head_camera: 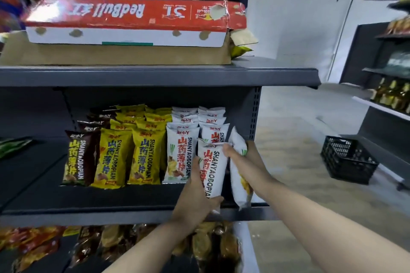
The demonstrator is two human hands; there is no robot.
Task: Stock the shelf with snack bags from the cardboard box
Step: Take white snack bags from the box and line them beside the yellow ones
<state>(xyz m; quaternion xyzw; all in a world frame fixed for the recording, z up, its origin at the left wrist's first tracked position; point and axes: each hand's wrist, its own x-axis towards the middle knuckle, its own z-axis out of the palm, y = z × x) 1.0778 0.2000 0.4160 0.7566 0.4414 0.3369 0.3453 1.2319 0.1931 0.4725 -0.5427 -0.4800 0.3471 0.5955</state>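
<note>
A dark metal shelf [155, 76] fills the left and middle of the view. On its top board a flat cardboard box [111, 54] is laid, with a red carton [133, 15] stacked on it. On the middle board, upright snack bags are lined in rows running far to near: brown bags [77, 157] at the left, yellow bags [124, 155] in the middle, white bags [179, 155] at the right. A black crate [348, 159] is set on the floor, well apart to the right. At the near right end of the white rows, one white bag [213, 168] is gripped round its lower part by the left hand [195, 201]. Just to its right, a second white bag [239, 175] is clasped near the top by the right hand [241, 159]. Both are held upright above the board's near edge.
</note>
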